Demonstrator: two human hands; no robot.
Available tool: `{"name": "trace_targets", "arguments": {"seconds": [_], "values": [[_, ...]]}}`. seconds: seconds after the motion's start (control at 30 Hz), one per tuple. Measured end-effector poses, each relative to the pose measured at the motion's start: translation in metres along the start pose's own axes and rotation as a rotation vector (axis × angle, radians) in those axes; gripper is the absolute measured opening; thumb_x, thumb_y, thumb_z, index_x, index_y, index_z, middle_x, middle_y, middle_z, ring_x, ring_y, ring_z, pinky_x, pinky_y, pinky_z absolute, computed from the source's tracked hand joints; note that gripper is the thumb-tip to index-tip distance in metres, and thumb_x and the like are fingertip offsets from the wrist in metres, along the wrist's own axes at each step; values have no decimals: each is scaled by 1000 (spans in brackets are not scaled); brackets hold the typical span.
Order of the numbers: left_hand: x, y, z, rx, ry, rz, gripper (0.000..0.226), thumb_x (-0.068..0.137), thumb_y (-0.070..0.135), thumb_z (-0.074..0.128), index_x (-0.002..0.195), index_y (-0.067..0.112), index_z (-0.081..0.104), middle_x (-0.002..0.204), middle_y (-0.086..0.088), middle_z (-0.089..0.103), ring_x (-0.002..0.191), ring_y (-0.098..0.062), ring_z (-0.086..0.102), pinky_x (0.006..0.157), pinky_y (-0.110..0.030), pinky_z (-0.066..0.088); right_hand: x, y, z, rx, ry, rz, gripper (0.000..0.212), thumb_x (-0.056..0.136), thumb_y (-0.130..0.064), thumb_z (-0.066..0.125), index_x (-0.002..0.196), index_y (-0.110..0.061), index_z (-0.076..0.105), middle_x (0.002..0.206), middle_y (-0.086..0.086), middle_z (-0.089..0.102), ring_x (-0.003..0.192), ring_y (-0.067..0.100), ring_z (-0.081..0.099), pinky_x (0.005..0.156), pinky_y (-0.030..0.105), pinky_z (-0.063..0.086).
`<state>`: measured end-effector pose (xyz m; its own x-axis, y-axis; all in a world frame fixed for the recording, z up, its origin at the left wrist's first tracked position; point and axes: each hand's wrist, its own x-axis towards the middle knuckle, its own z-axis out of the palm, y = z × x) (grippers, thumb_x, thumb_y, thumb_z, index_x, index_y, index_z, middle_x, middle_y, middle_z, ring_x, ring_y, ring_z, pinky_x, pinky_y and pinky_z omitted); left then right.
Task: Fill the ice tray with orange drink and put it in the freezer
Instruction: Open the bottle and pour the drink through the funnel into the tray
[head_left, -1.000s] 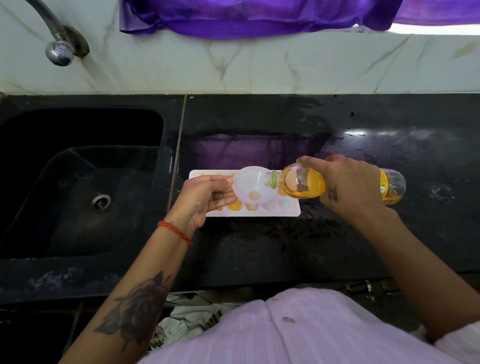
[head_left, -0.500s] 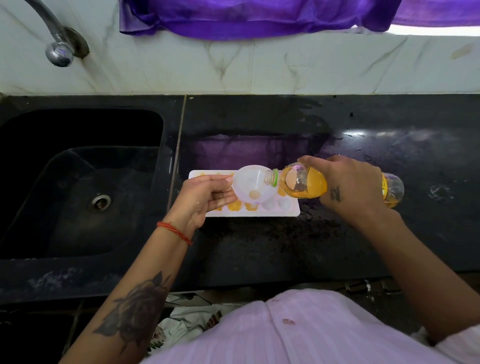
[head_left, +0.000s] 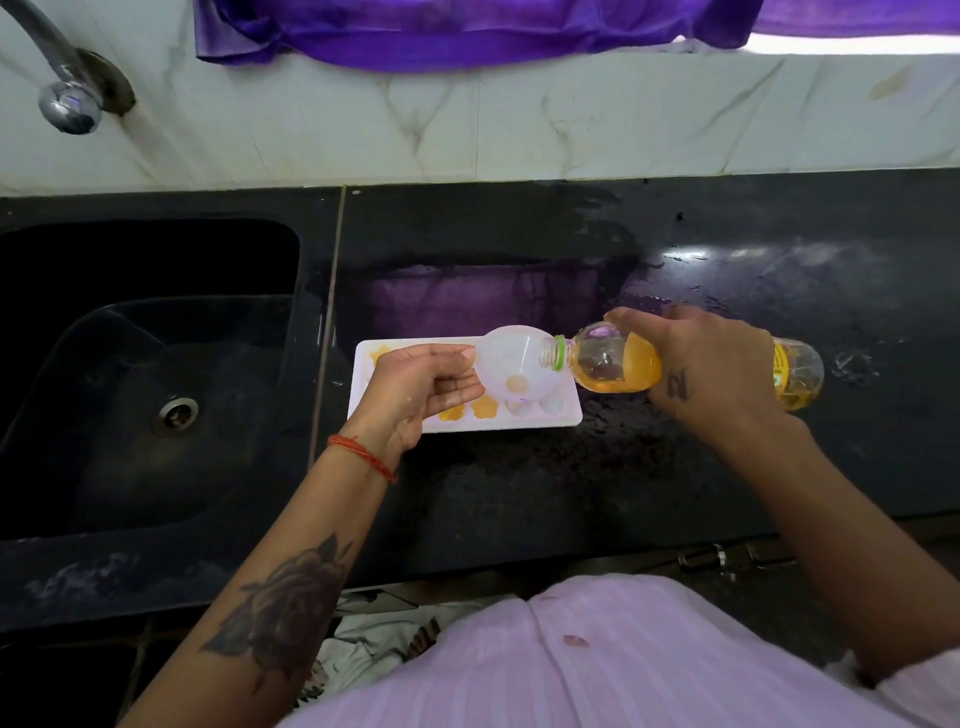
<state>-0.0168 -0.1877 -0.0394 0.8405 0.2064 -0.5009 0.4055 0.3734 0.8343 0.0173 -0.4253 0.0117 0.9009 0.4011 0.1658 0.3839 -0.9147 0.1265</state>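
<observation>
Now the right hand is gripping the tipped bottle, the left hand's fingers are pinching a funnel over the tray on the desk; brimming and probably flexible, it is likely wanting level lifting by both ends.

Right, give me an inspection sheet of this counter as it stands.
Surface: black counter, wet patches.
Job's things: white ice tray flat on counter, some cells orange, some unfilled; white funnel over it; bottle tipped, mouth in funnel.
Clutter: nothing seen.
Hands: left hand holds funnel; right hand grips bottle.
Cables: nothing seen.
Surroundings: sink, tap, purple cloth.
</observation>
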Motion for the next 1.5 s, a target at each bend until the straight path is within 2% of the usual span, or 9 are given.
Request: {"name": "trace_targets", "arguments": {"seconds": [0.4,0.77,1.03,1.17,1.5], "values": [[4,-2,6,22,7,-18,6,82,-2,64,81,3,68,60,-7,72,60,-18,71,56,-25,58,2,3,4,-10,-29,-6,59,83,-22,63,135,-40,39,101,7,63,88,31,61,63,29,36],[6,0,5,24,-10,-24,4,82,1,66,83,3,69,62,-7,72,62,-17,72,55,-24,58,3,9,7,53,-31,37,60,81,-31,65,132,-47,40,98,0,64,90,29,62,63,29,34],[7,1,18,27,-53,-10,7,82,-1,63,80,3,68,61,-7,71,60,-17,71,56,-24,58,-4,19,4,76,-19,55,57,80,-34,67,130,-45,43,98,3,65,88,30,62,63,30,38],[7,0,27,40,-71,-1,9,82,-3,62,78,3,67,56,-5,70,55,-15,70,52,-22,56,-7,24,4,33,-10,87,56,81,-31,66,130,-46,44,95,3,64,84,32,63,61,28,32],[10,-3,34,62,-80,-9,7,82,-1,64,80,3,68,59,-7,71,58,-17,70,54,-23,57,-9,27,3,-32,-46,81,63,80,-22,66,134,-41,41,101,5,63,87,31,62,61,29,32]]}}
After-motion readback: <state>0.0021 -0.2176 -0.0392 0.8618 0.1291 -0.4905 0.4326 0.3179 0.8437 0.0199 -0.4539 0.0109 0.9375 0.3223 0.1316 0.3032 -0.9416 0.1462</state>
